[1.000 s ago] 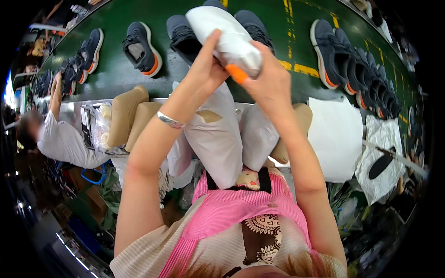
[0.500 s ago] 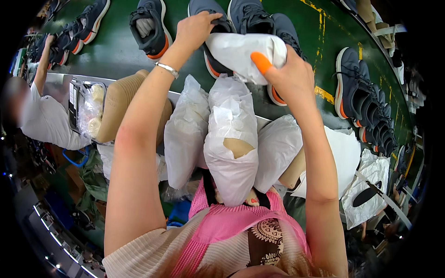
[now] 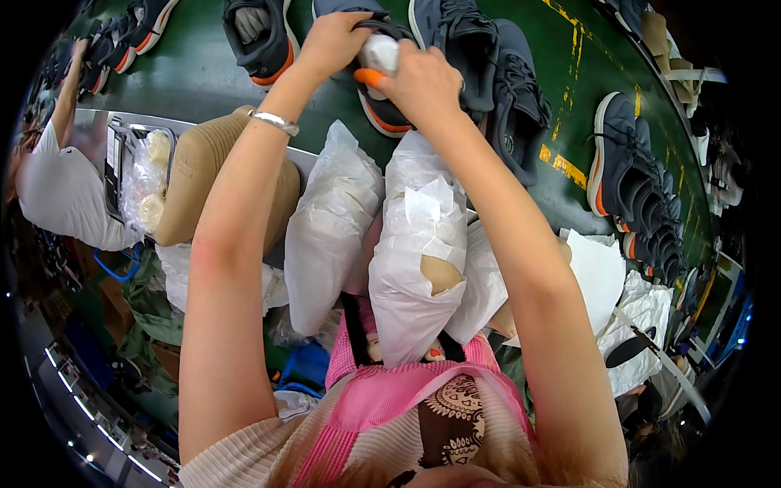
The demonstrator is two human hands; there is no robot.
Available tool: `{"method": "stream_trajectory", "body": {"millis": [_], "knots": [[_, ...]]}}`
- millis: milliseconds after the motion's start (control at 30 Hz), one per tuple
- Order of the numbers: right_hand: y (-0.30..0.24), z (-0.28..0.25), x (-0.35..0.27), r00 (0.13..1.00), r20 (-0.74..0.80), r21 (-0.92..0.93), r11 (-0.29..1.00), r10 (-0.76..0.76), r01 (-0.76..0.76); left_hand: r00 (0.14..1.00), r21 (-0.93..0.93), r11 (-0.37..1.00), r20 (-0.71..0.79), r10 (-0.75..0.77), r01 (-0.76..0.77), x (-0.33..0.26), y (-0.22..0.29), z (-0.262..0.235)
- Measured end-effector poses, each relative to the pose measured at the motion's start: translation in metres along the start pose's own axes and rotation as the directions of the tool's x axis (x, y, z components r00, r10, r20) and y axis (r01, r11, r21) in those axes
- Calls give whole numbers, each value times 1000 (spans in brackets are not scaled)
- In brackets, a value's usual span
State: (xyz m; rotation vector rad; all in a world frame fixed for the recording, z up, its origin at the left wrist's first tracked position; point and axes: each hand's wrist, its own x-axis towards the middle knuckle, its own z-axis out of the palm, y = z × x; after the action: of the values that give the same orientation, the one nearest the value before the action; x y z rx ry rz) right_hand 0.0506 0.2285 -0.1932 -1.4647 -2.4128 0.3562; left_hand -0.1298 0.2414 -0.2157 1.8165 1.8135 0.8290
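A dark grey sneaker (image 3: 376,110) with an orange and white sole lies at the top middle. My left hand (image 3: 333,45) is closed on its upper edge by the opening, fingers pinching the tongue or collar. My right hand (image 3: 425,81), an orange finger cot on its thumb, is closed on a white paper-wrapped stuffing form (image 3: 381,54). One end of that form sits within the shoe's opening; my right hand covers the rest. Close to my body stand several white paper-wrapped forms (image 3: 419,236), one torn to show tan underneath.
More grey sneakers (image 3: 517,89) stand on the green conveyor (image 3: 561,122), with a row at right (image 3: 630,163). Left of my arm are stacked tan molded forms (image 3: 195,175) and a tray of wrapped pieces (image 3: 146,179). White paper sheets (image 3: 594,268) lie right. Another person (image 3: 69,195) works at far left.
My right hand has moved left, bringing the paper-wrapped form from above the sneaker into its opening. My left hand stays at the shoe's edge. The shoes on the conveyor have shifted slightly.
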Motion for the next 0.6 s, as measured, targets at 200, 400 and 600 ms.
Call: {"method": "stream_trajectory", "body": {"millis": [200, 400, 600], "knots": [[23, -17, 25, 945, -28, 185, 928, -325, 325, 1000, 2, 1000, 26, 9, -9, -8, -8, -12], [32, 11, 61, 902, 198, 241, 911, -384, 335, 992, 111, 986, -5, 127, -126, -6, -1, -11], [29, 53, 53, 973, -34, 166, 958, -230, 233, 964, 291, 923, -10, 266, -252, -16, 0, -2]]}}
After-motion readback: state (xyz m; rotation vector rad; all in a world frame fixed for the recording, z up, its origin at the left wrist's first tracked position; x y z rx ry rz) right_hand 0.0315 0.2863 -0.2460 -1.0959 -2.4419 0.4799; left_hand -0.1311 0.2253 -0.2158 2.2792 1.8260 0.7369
